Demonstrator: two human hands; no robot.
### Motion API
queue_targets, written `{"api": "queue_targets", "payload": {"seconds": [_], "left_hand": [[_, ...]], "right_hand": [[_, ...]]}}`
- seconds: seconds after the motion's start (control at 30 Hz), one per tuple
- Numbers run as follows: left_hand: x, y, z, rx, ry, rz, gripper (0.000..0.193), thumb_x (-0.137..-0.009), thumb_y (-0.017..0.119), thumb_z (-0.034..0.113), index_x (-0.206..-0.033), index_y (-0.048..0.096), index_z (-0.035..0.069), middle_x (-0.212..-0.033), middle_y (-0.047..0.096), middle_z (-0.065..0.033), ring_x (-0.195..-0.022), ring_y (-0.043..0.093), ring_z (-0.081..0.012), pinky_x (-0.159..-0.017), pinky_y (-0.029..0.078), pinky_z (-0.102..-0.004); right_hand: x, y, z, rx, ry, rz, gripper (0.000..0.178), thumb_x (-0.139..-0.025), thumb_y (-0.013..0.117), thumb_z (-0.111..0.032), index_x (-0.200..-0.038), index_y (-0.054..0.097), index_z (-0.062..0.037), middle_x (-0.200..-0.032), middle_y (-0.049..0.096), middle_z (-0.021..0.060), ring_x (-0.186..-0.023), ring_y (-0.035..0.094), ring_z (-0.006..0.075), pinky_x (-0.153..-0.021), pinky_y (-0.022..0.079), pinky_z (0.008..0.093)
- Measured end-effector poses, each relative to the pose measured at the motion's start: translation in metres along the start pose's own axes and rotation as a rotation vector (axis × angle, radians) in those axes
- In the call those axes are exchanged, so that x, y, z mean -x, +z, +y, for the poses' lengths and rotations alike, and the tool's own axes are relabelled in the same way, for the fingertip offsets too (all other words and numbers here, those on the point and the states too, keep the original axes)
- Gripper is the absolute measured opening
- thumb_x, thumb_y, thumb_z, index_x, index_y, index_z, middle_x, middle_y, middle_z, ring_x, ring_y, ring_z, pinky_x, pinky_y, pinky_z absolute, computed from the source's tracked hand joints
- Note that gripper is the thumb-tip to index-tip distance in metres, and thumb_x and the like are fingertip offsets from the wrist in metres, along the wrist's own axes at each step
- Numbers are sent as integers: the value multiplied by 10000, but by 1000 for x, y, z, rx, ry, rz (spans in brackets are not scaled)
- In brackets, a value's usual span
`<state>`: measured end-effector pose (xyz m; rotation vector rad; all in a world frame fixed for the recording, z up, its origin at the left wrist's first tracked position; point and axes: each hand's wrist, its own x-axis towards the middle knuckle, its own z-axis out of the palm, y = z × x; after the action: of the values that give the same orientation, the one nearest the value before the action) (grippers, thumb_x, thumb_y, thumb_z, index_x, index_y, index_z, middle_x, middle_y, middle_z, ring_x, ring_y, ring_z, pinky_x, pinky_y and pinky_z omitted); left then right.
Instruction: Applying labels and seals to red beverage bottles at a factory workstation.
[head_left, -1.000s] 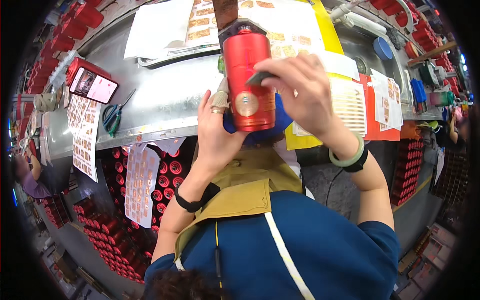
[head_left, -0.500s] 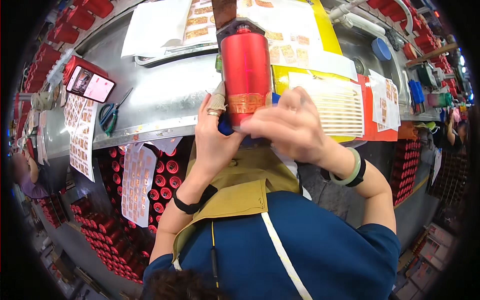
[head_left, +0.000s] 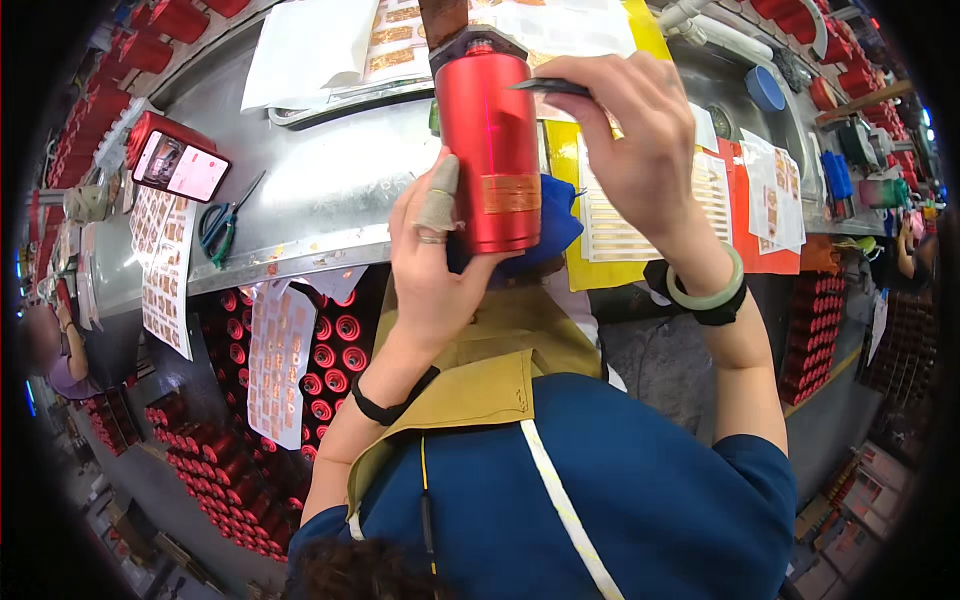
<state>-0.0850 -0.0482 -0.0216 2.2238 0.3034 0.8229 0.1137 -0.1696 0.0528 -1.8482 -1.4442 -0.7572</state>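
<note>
My left hand [head_left: 438,285] is closed around the left side and lower end of a shiny red metal cylinder [head_left: 485,125]. A cloth wrap covers one of its fingers. The cylinder's far neck sits in a dark metal holder [head_left: 478,42]. Around its lower part lies a gold patterned label [head_left: 511,194]. In my right hand [head_left: 645,140] is a pair of dark, pointed tweezers [head_left: 558,87], pinched between thumb and fingers. Their tip reaches the cylinder's upper right side; whether it touches is unclear. A blue cloth [head_left: 560,222] shows just right of the cylinder's lower end.
On the metal bench [head_left: 345,180] lie green-handled scissors [head_left: 218,235], a phone [head_left: 180,166] leaning on a red cylinder, and sticker sheets [head_left: 165,290]. Striped label strips [head_left: 655,215] rest on yellow sheeting at right. A blue cup [head_left: 764,90] stands far right; red cylinders [head_left: 215,480] are stacked below.
My right hand has moved from the cylinder's lower end up to its far right side, and tweezers now show in it. The gold label now appears farther right on the cylinder.
</note>
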Motion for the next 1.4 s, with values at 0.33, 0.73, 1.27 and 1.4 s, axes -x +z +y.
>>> {"api": "queue_targets", "payload": {"seconds": [0.33, 0.73, 1.27, 1.4], "left_hand": [[3, -4, -7, 31, -8, -57, 815, -756, 852, 32, -1484, 493, -48, -1430, 604, -220, -1308, 600, -345, -1114, 456, -406], [4, -5, -13, -1, 211, -15, 687, -743, 861, -6, -1379, 601, -20, -1411, 629, -190, -1263, 631, -366, -1079, 492, -417], [20, 14, -21, 73, 198, 187, 359, -779, 864, -21, -1121, 754, -14, -1265, 719, -202, -1162, 704, -391, -988, 590, -437], [23, 13, -24, 101, 184, 191, 362, -788, 863, -21, -1127, 737, -43, -1268, 714, -215, -1166, 702, -394, -1008, 578, -438]], "right_hand": [[82, -16, -65, -375, -121, -203, 244, -776, 731, -93, -996, 769, -192, -1029, 753, -47, -818, 595, 170, -840, 447, 329], [82, -39, -67, -415, 116, -304, 302, -734, 780, -12, -1022, 764, -99, -966, 752, 10, -758, 613, 190, -722, 486, 321], [106, -11, -107, -662, 1117, -7, 193, -954, 690, -60, -1139, 677, -7, -927, 700, 88, -765, 609, 128, -718, 496, 283], [116, -17, -92, -487, 1138, -128, 188, -971, 680, -65, -1143, 686, 10, -860, 690, 51, -712, 581, 88, -660, 471, 275]]}}
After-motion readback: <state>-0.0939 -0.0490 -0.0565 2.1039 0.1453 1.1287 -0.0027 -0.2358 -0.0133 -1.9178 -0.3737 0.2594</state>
